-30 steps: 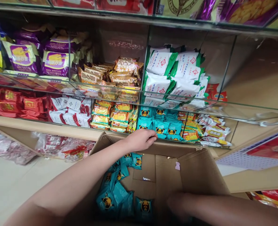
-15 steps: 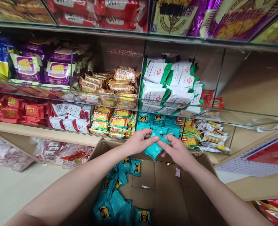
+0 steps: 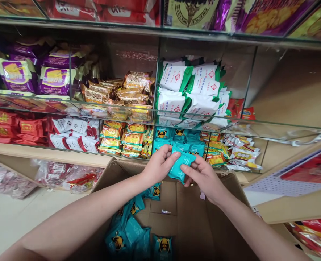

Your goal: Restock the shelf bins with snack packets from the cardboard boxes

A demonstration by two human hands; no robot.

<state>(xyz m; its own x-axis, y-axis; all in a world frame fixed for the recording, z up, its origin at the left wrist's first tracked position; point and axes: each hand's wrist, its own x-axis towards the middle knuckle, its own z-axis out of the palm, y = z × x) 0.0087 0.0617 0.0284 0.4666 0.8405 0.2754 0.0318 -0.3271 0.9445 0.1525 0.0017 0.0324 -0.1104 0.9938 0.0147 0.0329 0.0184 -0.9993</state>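
One shelf unit [image 3: 68, 156] stands behind one open cardboard box [image 3: 190, 224]. In this box lie at least six loose teal packets [image 3: 134, 230]; they overlap, so the exact count I cannot tell. Two hands, the left hand [image 3: 159, 165] and the right hand [image 3: 205, 177], together pinch one teal packet [image 3: 178, 171] near the box's far wall. Light pressure at its edges should protect what is inside.

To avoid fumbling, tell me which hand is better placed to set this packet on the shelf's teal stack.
Probably the left hand: it appears nearer the teal stack, while the right hand sits lower and farther right. Both hold the teal packet, so the right would have to release.
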